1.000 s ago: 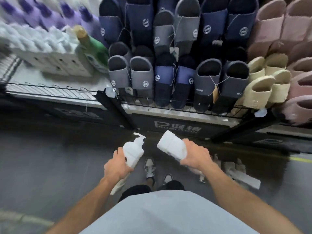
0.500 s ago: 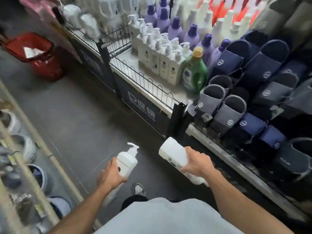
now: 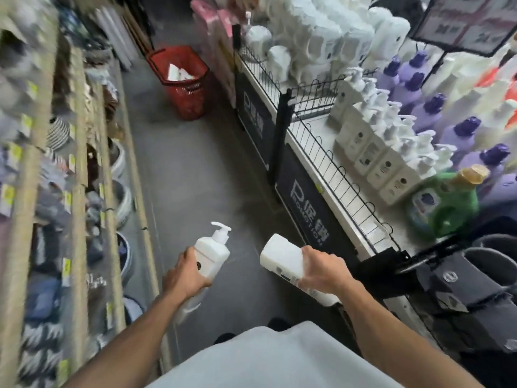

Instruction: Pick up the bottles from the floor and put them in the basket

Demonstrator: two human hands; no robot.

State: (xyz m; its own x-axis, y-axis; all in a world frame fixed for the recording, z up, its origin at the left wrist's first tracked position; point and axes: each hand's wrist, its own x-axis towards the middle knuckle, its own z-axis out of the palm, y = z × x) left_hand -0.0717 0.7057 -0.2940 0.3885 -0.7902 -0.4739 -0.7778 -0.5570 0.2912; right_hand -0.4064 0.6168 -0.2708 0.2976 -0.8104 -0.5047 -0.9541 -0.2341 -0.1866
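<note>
My left hand grips a white pump bottle, its pump head pointing up and away; a second white shape shows below that hand. My right hand grips another white bottle with its flat base turned forward and its pump end hidden under the hand. Both bottles hang above the grey floor in front of my waist. The red basket stands on the floor far up the aisle, against the display on the right, with something white inside it.
A low display with a black wire fence runs along the right, stocked with white pump bottles, purple bottles and a green jug. Slippers sit lower right. Shelving lines the left. The grey aisle floor leads toward the basket.
The view has swung left, from the slipper rack to looking down the aisle. The red basket now sits nearer the middle of the view. Both hands still hold their bottles.
</note>
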